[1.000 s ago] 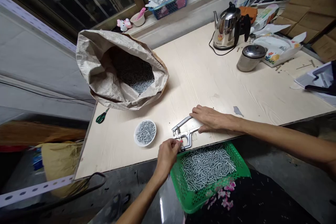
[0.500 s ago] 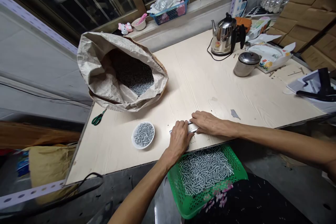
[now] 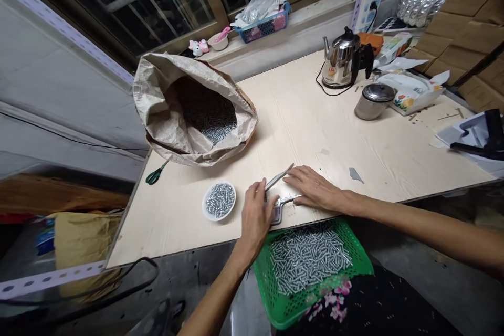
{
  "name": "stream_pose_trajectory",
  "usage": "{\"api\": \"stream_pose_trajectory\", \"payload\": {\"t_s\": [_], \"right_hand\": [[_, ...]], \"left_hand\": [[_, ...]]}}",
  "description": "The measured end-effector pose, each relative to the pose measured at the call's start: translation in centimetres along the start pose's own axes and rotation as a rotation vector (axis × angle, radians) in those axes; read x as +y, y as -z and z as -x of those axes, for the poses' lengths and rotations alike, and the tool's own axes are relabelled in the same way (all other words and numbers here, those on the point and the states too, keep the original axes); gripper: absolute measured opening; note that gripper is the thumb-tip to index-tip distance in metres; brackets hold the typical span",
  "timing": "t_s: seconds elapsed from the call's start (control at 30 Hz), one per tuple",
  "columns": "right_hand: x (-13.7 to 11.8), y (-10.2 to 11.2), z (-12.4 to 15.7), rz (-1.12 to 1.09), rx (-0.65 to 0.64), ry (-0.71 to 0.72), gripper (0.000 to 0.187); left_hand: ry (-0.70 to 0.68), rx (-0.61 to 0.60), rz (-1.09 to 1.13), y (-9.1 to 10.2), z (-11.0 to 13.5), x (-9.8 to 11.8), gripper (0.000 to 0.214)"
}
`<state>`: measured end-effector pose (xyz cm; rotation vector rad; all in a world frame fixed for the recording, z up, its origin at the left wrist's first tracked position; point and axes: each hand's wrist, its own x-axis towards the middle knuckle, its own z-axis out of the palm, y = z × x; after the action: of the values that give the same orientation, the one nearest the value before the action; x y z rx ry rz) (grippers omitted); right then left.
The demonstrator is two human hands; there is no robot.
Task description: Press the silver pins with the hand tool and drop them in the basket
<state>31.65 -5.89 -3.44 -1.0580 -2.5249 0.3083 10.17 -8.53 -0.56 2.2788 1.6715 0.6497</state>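
On the table near its front edge, my left hand (image 3: 254,215) is closed around the left end of a grey metal tool. Its two slim arms stand apart: the upper arm (image 3: 279,177) slants up to the right, and the lower arm (image 3: 289,199) ends by my right thumb. Part of the tool is hidden under my left fingers. My right hand (image 3: 317,189) lies with thumb and fingers spread at the arms' right ends, fingertips touching or close to them. Left of the hands stands a white bowl (image 3: 205,212) of small metal screws.
A large paper sack (image 3: 157,126) with metal pieces inside stands at the back left. Below the table edge, a green basket (image 3: 262,283) holds many screws. Green-handled scissors (image 3: 153,176) lie at left. A kettle (image 3: 339,63) and a lidded metal pot (image 3: 372,105) stand at back right.
The tool's arms, close together before, are now spread apart. My left hand has shifted slightly left, and my right fingers have spread. The whole view has shifted a little.
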Motion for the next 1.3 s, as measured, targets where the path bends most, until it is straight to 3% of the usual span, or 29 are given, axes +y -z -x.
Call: {"api": "stream_pose_trajectory", "payload": {"t_s": [0.07, 0.2, 0.33, 0.5, 0.73, 0.93, 1.07, 1.17, 1.3], "right_hand": [[-0.3, -0.7, 0.2, -0.013, -0.012, -0.003, 0.037], [-1.0, -3.1, 0.2, 0.053, -0.007, -0.009, 0.006], [-1.1, -4.1, 0.0, 0.058, 0.047, 0.041, 0.017], [-0.5, -3.9, 0.3, 0.028, 0.04, 0.024, 0.016], [-0.1, -3.0, 0.7, -0.18, 0.037, -0.043, 0.02], [0.9, -1.7, 0.6, -0.395, 0.285, -0.25, 0.015], [1.1, -1.5, 0.5, -0.381, 0.353, -0.301, 0.014], [1.1, -1.6, 0.5, -0.349, 0.337, -0.296, 0.015], [0.9, -1.8, 0.6, -0.333, 0.314, -0.282, 0.016]], "left_hand": [[0.14, 0.061, 0.074, 1.4, 1.1, -0.7, 0.03], [0.364, 0.034, 0.192, 2.5, 3.4, -2.1, 0.029], [0.451, 0.039, 0.214, 2.1, 4.9, -3.0, 0.031], [0.486, 0.008, 0.232, 1.4, 4.9, -3.2, 0.032], [0.388, -0.027, 0.201, 0.4, 3.8, -3.2, 0.026], [0.181, -0.095, 0.133, -1.1, 3.6, -1.3, 0.022], [-0.007, -0.183, -0.068, -3.0, 2.9, 0.6, 0.028], [-0.104, -0.206, -0.172, -4.4, 2.2, 1.0, 0.019], [-0.15, -0.181, -0.134, -4.2, 3.2, 1.3, 0.021]]}}
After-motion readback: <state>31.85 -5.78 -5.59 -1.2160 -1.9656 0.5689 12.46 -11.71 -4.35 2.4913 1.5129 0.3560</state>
